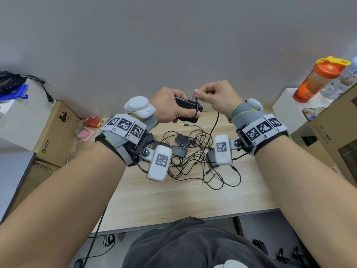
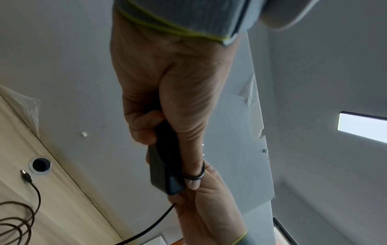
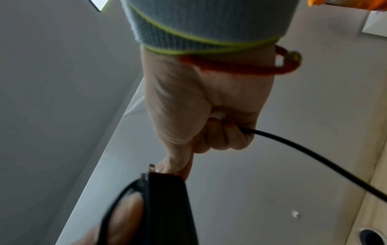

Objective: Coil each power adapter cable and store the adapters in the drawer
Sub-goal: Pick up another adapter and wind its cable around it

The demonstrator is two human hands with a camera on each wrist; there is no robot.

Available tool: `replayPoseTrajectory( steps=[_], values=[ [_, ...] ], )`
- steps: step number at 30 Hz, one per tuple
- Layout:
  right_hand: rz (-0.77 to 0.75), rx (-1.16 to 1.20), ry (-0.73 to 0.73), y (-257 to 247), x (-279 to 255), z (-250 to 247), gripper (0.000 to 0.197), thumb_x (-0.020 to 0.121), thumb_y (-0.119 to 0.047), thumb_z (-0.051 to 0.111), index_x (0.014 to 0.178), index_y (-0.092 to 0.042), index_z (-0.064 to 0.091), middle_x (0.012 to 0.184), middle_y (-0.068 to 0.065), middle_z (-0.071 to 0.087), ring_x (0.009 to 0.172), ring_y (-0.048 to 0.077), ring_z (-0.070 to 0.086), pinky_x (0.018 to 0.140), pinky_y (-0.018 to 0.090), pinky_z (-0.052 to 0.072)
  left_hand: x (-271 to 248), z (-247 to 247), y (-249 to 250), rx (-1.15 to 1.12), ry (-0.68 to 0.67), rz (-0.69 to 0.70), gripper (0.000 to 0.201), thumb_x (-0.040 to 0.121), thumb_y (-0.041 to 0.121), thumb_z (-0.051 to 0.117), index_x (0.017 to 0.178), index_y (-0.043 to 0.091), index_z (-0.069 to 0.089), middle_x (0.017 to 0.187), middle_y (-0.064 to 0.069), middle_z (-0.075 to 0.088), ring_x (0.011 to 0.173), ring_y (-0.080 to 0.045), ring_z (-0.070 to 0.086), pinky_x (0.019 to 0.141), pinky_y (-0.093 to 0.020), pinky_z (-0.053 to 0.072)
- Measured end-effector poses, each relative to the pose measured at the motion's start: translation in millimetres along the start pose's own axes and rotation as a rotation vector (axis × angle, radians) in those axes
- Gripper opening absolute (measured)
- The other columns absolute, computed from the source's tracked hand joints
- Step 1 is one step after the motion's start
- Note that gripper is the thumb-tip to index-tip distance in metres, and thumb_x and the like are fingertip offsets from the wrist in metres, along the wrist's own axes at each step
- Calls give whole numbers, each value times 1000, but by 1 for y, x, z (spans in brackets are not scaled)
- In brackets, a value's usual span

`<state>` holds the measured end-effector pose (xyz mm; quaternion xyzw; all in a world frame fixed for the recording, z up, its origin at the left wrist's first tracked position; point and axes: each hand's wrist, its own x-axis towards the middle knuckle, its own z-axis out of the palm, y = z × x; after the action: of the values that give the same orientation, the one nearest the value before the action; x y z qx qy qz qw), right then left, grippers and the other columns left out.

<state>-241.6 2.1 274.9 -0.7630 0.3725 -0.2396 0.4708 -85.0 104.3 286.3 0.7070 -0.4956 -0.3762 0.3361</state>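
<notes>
My left hand point(image 1: 170, 107) grips a black power adapter point(image 1: 190, 107) above the far side of the wooden table point(image 1: 173, 200). Its thin black cable point(image 1: 213, 128) loops once round the adapter and over my left thumb. My right hand point(image 1: 214, 97) pinches that cable just right of the adapter, and the rest hangs down to the table. The left wrist view shows the adapter point(image 2: 165, 167) in my left hand point(image 2: 167, 102), with the loop on the thumb. In the right wrist view my right hand point(image 3: 209, 119) holds the cable point(image 3: 310, 152) beside the adapter point(image 3: 167, 203). No drawer is in view.
Several more black adapters point(image 1: 181, 144) lie in a tangle of cables point(image 1: 193, 167) mid-table. Cardboard boxes point(image 1: 56, 132) stand left and right. An orange shaker bottle point(image 1: 316, 82) sits on a white block at the right. A cable hole point(image 2: 39, 164) is in the table.
</notes>
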Motion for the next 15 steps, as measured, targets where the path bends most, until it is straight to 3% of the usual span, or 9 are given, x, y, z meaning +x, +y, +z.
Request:
replayPoseTrajectory(
  steps=[3, 5, 7, 9, 12, 15],
  values=[
    [13, 32, -10, 9, 0, 7, 25, 97, -26, 59, 77, -15, 69, 51, -12, 42, 40, 1, 31, 45, 10, 26, -2, 2, 3, -117, 11, 24, 33, 68, 23, 90, 79, 12, 62, 62, 1, 63, 45, -13, 54, 43, -24, 43],
    [46, 61, -9, 15, 1, 14, 28, 99, -24, 56, 73, -20, 66, 48, -16, 40, 43, 1, 29, 48, 15, 26, -1, 3, 3, -204, 50, 32, 32, 69, 18, 89, 80, 11, 60, 60, 2, 63, 49, -16, 56, 43, -24, 42],
    [77, 80, -11, 19, 0, 20, 27, 100, -18, 54, 78, -9, 66, 50, -17, 41, 43, -1, 29, 49, 16, 27, 2, 3, 2, -279, 90, 31, 34, 68, 20, 90, 76, 13, 58, 63, -1, 62, 58, -23, 54, 46, -29, 40],
    [90, 94, -16, 18, -2, 25, 27, 100, -17, 52, 83, 1, 64, 56, -7, 39, 42, -1, 29, 49, 19, 26, 4, 2, 2, -328, 127, 23, 34, 68, 24, 91, 73, 15, 58, 66, -3, 61, 62, -24, 51, 48, -31, 40],
    [82, 127, -99, 12, -9, 30, 30, 102, -24, 50, 82, -9, 66, 57, -1, 33, 40, 2, 27, 45, 19, 26, 8, -2, 5, -382, 210, 12, 34, 69, 27, 90, 73, 16, 57, 65, 0, 60, 49, -18, 49, 44, -24, 42],
    [45, 105, -195, 7, -16, 33, 28, 102, -20, 49, 97, -3, 70, 57, 1, 33, 41, 2, 28, 42, 11, 27, 13, -7, 3, -401, 298, -19, 37, 68, 29, 90, 75, 15, 57, 70, -5, 60, 43, -15, 47, 40, -20, 39]
  ],
)
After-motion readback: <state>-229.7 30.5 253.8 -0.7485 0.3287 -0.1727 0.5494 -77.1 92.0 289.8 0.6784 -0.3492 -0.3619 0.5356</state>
